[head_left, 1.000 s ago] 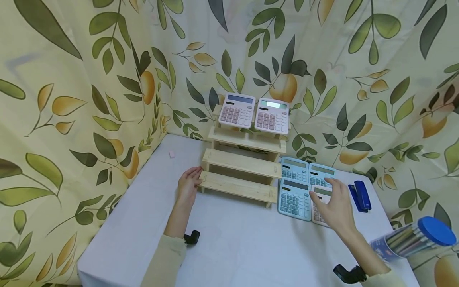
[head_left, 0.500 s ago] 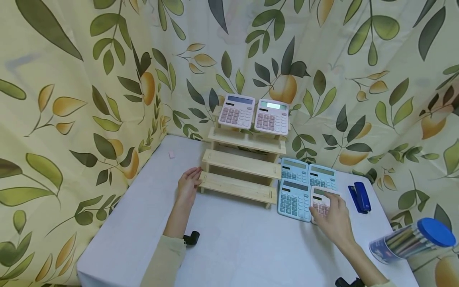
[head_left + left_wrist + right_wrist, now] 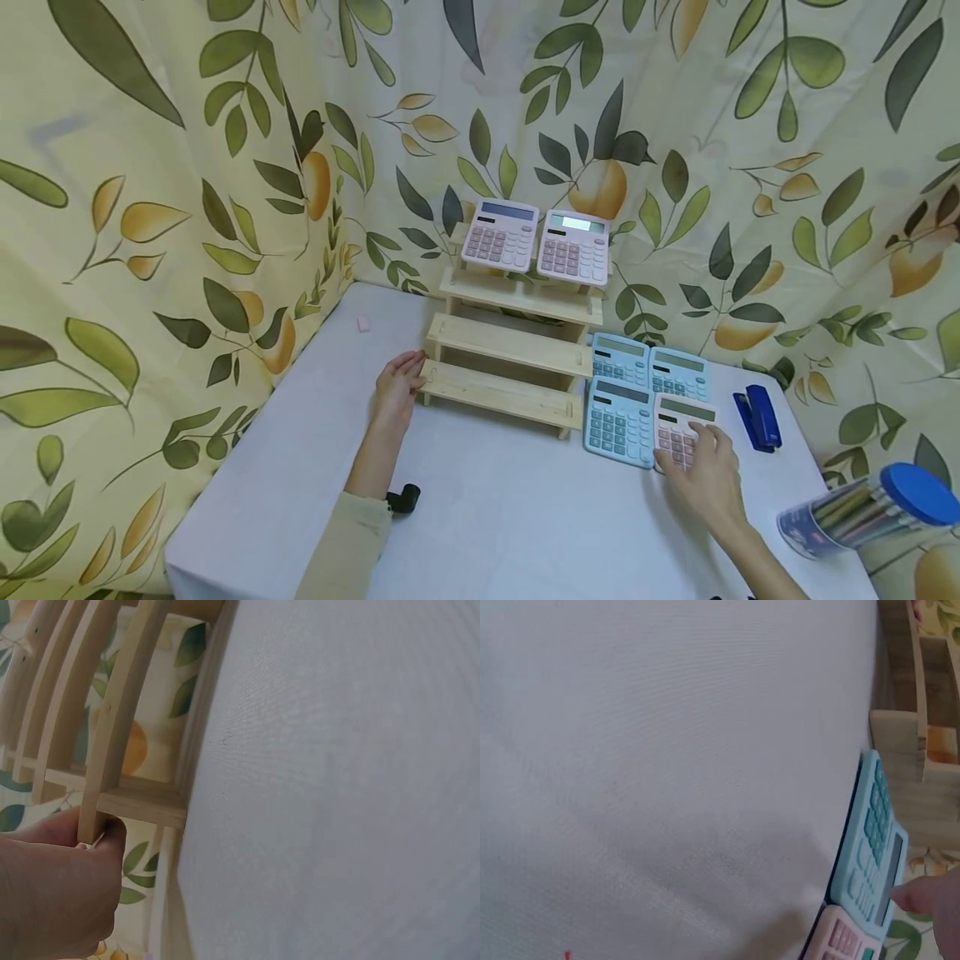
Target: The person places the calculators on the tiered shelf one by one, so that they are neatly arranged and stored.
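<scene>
My left hand [image 3: 396,392] pinches the left end of the lowest step of a wooden tiered display rack [image 3: 502,392]. In the left wrist view, thumb and fingers [image 3: 112,840] lie on either side of the board's end. Over the right part of a pink calculator [image 3: 677,429] is my right hand [image 3: 708,483], thumb and fingers spread apart and bent, fingertips right at its keys and edge. Three blue calculators [image 3: 618,425] lie beside and behind the pink one. In the right wrist view a fingertip [image 3: 911,896] overlaps a blue calculator [image 3: 866,855].
Two pink calculators [image 3: 500,236] lean on the top tier. Right of the calculators lies a blue stapler [image 3: 759,418], and a clear tub of pencils [image 3: 855,512] with a blue lid stands near the right edge. A small pink piece [image 3: 363,323] lies left of the rack.
My right hand has moved down and slightly toward me, from above the calculators to the pink one's lower right. The left hand stays at the rack.
</scene>
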Action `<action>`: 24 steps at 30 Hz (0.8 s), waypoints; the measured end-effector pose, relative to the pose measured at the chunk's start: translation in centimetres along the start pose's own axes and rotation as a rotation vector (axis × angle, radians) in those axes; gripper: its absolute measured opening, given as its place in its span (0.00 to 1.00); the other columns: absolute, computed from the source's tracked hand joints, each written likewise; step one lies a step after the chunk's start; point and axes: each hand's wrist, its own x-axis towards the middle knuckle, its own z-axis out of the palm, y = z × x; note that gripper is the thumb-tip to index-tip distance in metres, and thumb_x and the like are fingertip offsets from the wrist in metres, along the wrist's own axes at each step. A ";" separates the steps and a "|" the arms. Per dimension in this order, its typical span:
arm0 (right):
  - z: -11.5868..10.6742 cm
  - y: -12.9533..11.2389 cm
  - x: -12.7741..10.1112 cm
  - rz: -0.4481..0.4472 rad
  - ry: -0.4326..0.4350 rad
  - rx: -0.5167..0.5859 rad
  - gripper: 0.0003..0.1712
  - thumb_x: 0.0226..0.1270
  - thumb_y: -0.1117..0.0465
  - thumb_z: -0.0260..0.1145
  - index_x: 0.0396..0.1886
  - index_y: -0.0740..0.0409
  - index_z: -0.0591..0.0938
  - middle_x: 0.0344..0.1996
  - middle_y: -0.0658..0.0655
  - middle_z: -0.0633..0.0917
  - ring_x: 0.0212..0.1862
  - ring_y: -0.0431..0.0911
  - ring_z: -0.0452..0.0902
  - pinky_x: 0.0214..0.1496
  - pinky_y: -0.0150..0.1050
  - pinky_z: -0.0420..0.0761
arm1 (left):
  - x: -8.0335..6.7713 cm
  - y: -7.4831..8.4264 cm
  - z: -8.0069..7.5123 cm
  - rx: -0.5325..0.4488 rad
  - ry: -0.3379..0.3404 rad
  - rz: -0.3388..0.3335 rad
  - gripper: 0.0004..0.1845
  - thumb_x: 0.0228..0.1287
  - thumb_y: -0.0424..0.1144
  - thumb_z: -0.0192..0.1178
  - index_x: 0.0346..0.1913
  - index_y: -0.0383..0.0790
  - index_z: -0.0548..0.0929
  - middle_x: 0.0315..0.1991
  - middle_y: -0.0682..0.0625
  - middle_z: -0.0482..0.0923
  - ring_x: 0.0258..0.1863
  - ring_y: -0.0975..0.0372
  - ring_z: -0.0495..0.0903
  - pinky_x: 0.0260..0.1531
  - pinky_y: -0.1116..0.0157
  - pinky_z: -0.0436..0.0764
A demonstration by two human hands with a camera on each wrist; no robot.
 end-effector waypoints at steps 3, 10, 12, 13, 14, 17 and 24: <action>0.1 0.2 -0.2 0.029 -0.019 -0.002 0.53 0.66 0.50 0.73 0.77 0.76 0.57 0.74 0.82 0.52 0.69 0.81 0.55 0.66 0.79 0.64 | 0.0 -0.2 -0.1 -0.003 -0.011 0.003 0.34 0.60 0.08 0.46 0.72 0.21 0.62 0.73 0.28 0.67 0.76 0.46 0.66 0.61 0.67 0.80; 0.3 0.9 -0.3 0.081 -0.062 0.001 0.58 0.63 0.51 0.75 0.78 0.75 0.53 0.76 0.82 0.47 0.72 0.81 0.51 0.70 0.78 0.61 | 0.2 -0.4 -0.3 -0.016 -0.027 0.009 0.34 0.60 0.08 0.47 0.72 0.22 0.62 0.73 0.29 0.67 0.76 0.46 0.66 0.72 0.59 0.71; 0.4 1.1 -0.3 0.082 -0.067 -0.001 0.59 0.62 0.51 0.76 0.78 0.76 0.52 0.75 0.83 0.47 0.71 0.82 0.51 0.70 0.77 0.60 | 0.2 -0.4 -0.3 -0.012 -0.027 0.009 0.35 0.60 0.08 0.47 0.72 0.22 0.62 0.73 0.29 0.67 0.76 0.46 0.66 0.73 0.58 0.70; 0.4 1.2 -0.2 0.084 -0.070 -0.002 0.60 0.62 0.51 0.77 0.78 0.76 0.52 0.75 0.83 0.47 0.71 0.82 0.51 0.70 0.77 0.60 | 0.2 -0.4 -0.3 -0.014 -0.026 0.008 0.35 0.60 0.08 0.47 0.72 0.22 0.62 0.73 0.30 0.67 0.76 0.46 0.66 0.73 0.58 0.70; 0.4 1.3 -0.2 0.085 -0.072 -0.003 0.60 0.61 0.52 0.77 0.78 0.76 0.51 0.75 0.84 0.47 0.71 0.82 0.52 0.70 0.77 0.60 | 0.2 -0.4 -0.3 -0.013 -0.026 0.006 0.35 0.60 0.08 0.47 0.72 0.22 0.62 0.73 0.30 0.67 0.76 0.47 0.66 0.73 0.58 0.70; 0.5 1.4 -0.1 0.094 -0.082 -0.009 0.62 0.60 0.51 0.78 0.78 0.77 0.51 0.75 0.84 0.47 0.70 0.83 0.53 0.70 0.77 0.60 | 0.2 -0.4 -0.3 -0.012 -0.027 0.003 0.35 0.60 0.08 0.47 0.72 0.22 0.62 0.73 0.29 0.67 0.76 0.47 0.66 0.73 0.58 0.70; 0.2 1.5 0.4 0.126 -0.104 -0.007 0.66 0.59 0.49 0.80 0.79 0.76 0.48 0.75 0.85 0.45 0.68 0.85 0.55 0.69 0.77 0.62 | 0.2 -0.3 -0.3 -0.012 -0.011 -0.001 0.34 0.61 0.08 0.48 0.72 0.23 0.63 0.73 0.31 0.68 0.76 0.48 0.67 0.72 0.58 0.72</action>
